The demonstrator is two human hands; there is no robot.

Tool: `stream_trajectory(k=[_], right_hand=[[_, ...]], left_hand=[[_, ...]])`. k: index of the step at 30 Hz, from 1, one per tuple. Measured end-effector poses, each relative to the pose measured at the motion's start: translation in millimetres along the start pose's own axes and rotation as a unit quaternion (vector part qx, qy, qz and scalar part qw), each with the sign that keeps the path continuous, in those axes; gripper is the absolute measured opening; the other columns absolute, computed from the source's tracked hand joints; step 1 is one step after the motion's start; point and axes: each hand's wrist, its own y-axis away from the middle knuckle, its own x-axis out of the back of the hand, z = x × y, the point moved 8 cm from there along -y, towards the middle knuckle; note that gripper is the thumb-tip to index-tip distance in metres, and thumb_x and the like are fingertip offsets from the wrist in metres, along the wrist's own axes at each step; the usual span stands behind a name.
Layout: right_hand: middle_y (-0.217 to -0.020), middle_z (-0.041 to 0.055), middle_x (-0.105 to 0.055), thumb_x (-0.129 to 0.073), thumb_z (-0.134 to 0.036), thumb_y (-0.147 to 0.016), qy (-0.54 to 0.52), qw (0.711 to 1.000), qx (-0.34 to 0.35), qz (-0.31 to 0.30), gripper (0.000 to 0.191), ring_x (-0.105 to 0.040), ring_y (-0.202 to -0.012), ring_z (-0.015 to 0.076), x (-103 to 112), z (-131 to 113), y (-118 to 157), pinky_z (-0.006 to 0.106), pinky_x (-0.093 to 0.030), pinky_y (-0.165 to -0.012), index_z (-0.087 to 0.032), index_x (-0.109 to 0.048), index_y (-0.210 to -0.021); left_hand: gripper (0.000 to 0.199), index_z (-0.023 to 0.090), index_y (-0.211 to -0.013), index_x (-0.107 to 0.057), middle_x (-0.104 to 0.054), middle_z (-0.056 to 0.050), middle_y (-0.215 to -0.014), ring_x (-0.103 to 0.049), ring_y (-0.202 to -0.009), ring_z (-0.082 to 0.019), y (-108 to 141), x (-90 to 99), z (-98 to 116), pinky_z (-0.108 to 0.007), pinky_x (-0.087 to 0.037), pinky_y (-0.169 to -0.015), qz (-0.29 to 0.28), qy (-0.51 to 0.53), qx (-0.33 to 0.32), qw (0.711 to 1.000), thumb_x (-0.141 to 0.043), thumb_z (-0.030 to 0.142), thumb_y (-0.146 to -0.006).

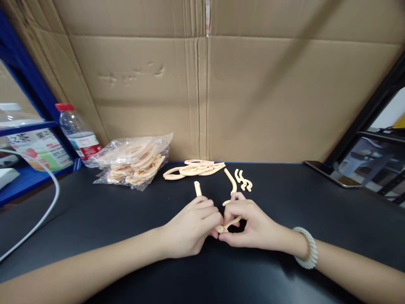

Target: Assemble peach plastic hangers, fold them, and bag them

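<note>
Both hands meet low in the middle of the head view, over the black table. My left hand (199, 223) is closed around a beige plastic hanger arm (198, 189), whose flat holed end sticks up past the knuckles. Between thumb and fingers, my right hand (249, 221) pinches a curved beige hanger piece (233, 222). The two pieces touch at a rounded joint (221, 229) between the fingertips; fingers hide much of it. Just beyond the right hand lies a loose curved hanger arm (232, 180), and beside it are small S-shaped hooks (243, 180).
Against the cardboard wall (268, 97) lies a pile of beige hangers (196, 169). To its left are clear bags of similar pieces (133, 162) and a red-capped bottle (79, 135). A phone (332, 174) rests at back right; a white cable (52, 190) curves at left.
</note>
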Motion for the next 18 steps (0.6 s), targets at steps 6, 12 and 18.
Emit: stream_trajectory(k=[6, 12, 18], right_hand=[[-0.054, -0.0094, -0.043, -0.072, -0.022, -0.072, -0.039, 0.998, -0.05, -0.011, 0.025, -0.038, -0.055, 0.0083, -0.6, 8.4, 0.7, 0.029, -0.036, -0.073, -0.019, -0.049, -0.063], [-0.064, -0.0038, -0.056, -0.07, -0.025, -0.08, -0.006, 0.998, -0.052, 0.023, 0.014, -0.048, -0.062, 0.0114, 12.8, 14.4, 0.8, 0.027, -0.04, -0.064, -0.018, -0.06, -0.073], [-0.088, 0.0022, -0.065, -0.065, -0.027, -0.089, 0.08, 0.994, 0.06, 0.039, 0.008, -0.056, -0.096, 0.019, 21.8, 5.0, -5.4, 0.04, -0.039, -0.096, -0.02, -0.061, -0.09]], left_hand=[[0.02, 0.021, -0.078, -0.043, -0.057, 0.0, -0.074, -0.048, -0.071, -0.016, -0.2, 5.0, 2.8, -0.031, -0.039, -0.079, 0.011, -0.02, -0.021, 1.0, -0.041, 0.001, -0.078], [0.021, 0.02, -0.085, -0.05, -0.065, -0.001, -0.081, -0.053, -0.078, -0.016, 0.3, 6.6, 2.6, -0.033, -0.038, -0.083, -0.002, -0.062, -0.057, 0.996, -0.042, 0.0, -0.085], [0.015, 0.019, -0.088, -0.048, -0.064, -0.004, -0.084, -0.053, -0.078, -0.016, 2.1, 9.1, -7.0, -0.031, -0.042, -0.081, 0.049, -0.018, -0.02, 0.998, -0.042, 0.006, -0.093]])
